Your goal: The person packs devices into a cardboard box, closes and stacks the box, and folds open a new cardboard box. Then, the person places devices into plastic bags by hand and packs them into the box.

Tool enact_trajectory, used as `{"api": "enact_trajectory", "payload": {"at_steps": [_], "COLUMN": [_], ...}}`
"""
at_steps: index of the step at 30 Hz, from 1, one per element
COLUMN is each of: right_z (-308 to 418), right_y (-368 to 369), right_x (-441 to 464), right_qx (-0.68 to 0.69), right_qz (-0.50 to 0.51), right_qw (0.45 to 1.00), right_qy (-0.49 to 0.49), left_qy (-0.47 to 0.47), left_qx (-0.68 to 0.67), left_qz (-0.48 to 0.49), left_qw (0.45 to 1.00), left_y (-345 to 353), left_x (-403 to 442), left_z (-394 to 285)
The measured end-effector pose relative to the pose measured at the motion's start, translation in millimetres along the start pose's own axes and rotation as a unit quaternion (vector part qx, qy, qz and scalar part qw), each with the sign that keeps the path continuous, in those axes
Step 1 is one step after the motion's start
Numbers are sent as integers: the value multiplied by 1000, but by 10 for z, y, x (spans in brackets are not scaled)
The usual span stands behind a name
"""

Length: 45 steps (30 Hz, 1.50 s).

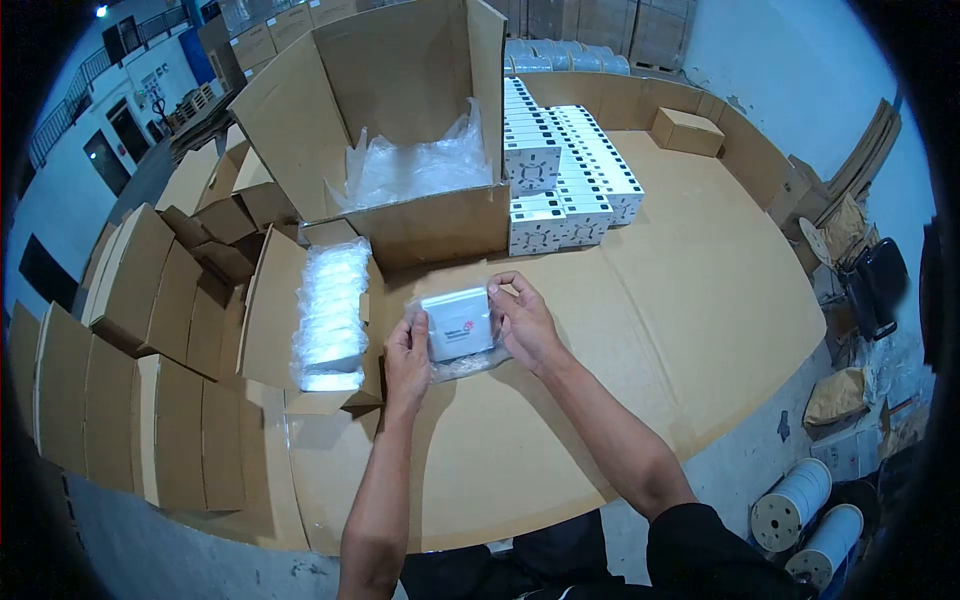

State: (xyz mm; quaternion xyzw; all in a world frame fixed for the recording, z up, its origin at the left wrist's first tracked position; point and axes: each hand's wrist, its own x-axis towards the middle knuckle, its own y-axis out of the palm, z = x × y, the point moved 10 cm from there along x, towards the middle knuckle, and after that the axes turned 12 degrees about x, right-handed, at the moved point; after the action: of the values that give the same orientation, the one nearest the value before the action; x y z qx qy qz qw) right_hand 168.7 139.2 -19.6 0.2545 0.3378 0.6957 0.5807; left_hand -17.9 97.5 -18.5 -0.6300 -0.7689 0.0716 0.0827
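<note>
A white, flat device in a clear plastic bag point(461, 325) lies between my two hands over the cardboard-covered table. My left hand point(407, 358) grips the bag's left edge, thumb on top. At the upper right corner, my right hand point(521, 318) pinches the plastic between thumb and fingers. Just left of them, a small open carton point(270, 310) holds a row of bagged white items point(333, 315). Behind my hands stands a large open box point(440, 232) with clear plastic bags point(418, 170) inside.
Stacked white printed boxes point(575, 185) stand behind, right of the large box. A small brown carton point(688, 132) sits at the far right, inside the raised cardboard rim. Many open cartons point(150, 290) crowd the left side. Cable spools point(792, 503) stand on the floor at lower right.
</note>
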Motion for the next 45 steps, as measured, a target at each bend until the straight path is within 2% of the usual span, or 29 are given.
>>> {"api": "enact_trajectory", "payload": {"at_steps": [8, 10, 13, 17, 19, 23, 26, 28, 32, 34, 40, 45], "right_z": [65, 129, 232, 254, 295, 267, 311, 295, 222, 251, 303, 383], "right_y": [80, 155, 235, 220, 302, 292, 348, 414, 364, 427, 350, 394], "right_x": [-12, -13, -84, -69, -115, -94, -142, -167, -161, -209, -193, -217], "right_qx": [34, 42, 38, 17, 8, -8, -55, -222, -248, -248, -290, -310], "right_qz": [29, 72, 39, 87, 82, 84, 75, 104, 102, 117, 126, 120], "right_qw": [999, 996, 998, 995, 996, 995, 994, 968, 963, 962, 949, 943], "right_qy": [-12, -22, -33, -35, -42, -48, -61, -55, -10, 3, -6, -8], "left_qy": [29, 45, 77, 60, 83, 54, 60, 51, 55, 94, 24, 61], "left_qx": [-16, -25, -24, -38, -134, -200, -228, -232, -207, -65, -44, -46], "left_qz": [-23, -35, -29, -20, -16, 2, -6, 27, 18, 40, 59, 48], "left_qw": [999, 998, 996, 997, 987, 978, 972, 971, 977, 993, 997, 996], "left_y": [-92, -124, -118, -115, -90, -35, -42, 4, 0, 34, 29, 2], "left_x": [-5, -20, -59, 13, 44, 55, 57, 57, -17, -67, -93, -108], "left_z": [-109, -172, -355, -190, -183, -100, -107, -119, -293, -393, -317, -398]}}
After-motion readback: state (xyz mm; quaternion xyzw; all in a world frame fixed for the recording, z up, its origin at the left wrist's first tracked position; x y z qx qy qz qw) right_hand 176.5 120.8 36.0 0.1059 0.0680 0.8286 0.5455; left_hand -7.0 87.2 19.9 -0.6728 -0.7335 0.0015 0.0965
